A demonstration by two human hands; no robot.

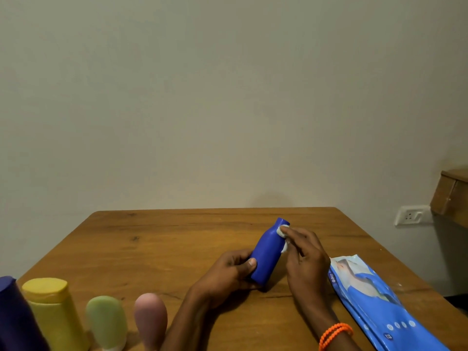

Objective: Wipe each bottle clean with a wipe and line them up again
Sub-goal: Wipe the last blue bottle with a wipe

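Your left hand (234, 268) grips the lower body of the blue bottle (269, 252), fingers and thumb curled round it, holding it tilted above the wooden table (157, 239) with its neck pointing away and to the right. Your right hand (305, 259) pinches a small white wipe (281, 230) against the bottle's shoulder, just below the neck. Along the near left edge stand four bottles in a row: dark purple bottle (15, 317), yellow bottle (53, 312), green bottle (107, 321), pink bottle (151, 319). A blue wipes pack (374, 300) lies near right, beside your right wrist with its orange bead bracelet (334, 333).
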